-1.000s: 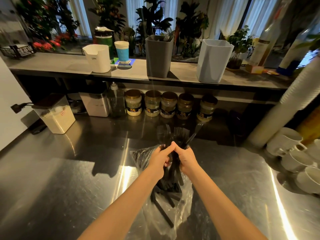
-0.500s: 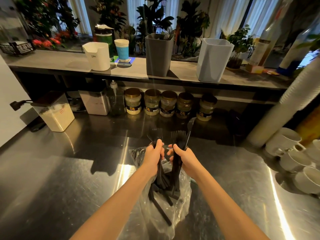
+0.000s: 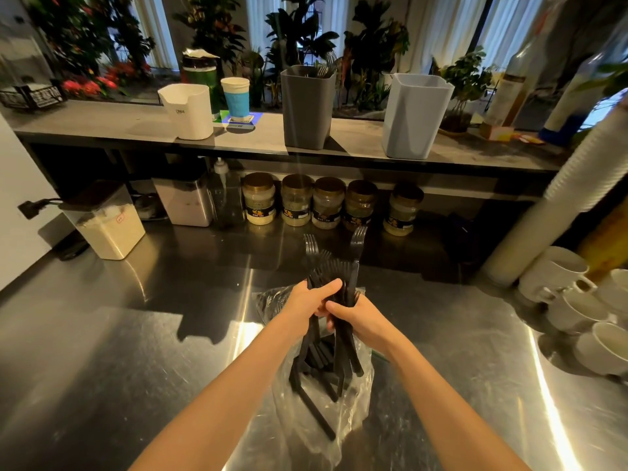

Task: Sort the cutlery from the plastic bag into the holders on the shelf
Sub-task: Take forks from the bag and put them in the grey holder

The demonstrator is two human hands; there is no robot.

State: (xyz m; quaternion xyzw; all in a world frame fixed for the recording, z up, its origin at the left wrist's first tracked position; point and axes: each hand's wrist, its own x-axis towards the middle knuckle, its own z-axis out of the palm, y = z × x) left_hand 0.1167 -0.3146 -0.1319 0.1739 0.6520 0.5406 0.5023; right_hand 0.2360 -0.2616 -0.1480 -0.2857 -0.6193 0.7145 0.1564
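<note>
Black forks [image 3: 334, 277] bunched upright, gripped by left hand [image 3: 307, 300], right hand [image 3: 356, 317], above plastic bag [image 3: 319, 409]

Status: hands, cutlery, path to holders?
Left hand and right hand both grip black fork bundle, tines up, handles in plastic bag. Grey holder, pale holder upright on shelf. Nothing seen between.

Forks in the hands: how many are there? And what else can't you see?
Head view only:
- forks: count unclear; they overlap, and the left hand and right hand cover their middles.
- light grey holder: inside hidden by its own wall.
- plastic bag: leftover pieces blurred by crumpled film.
</note>
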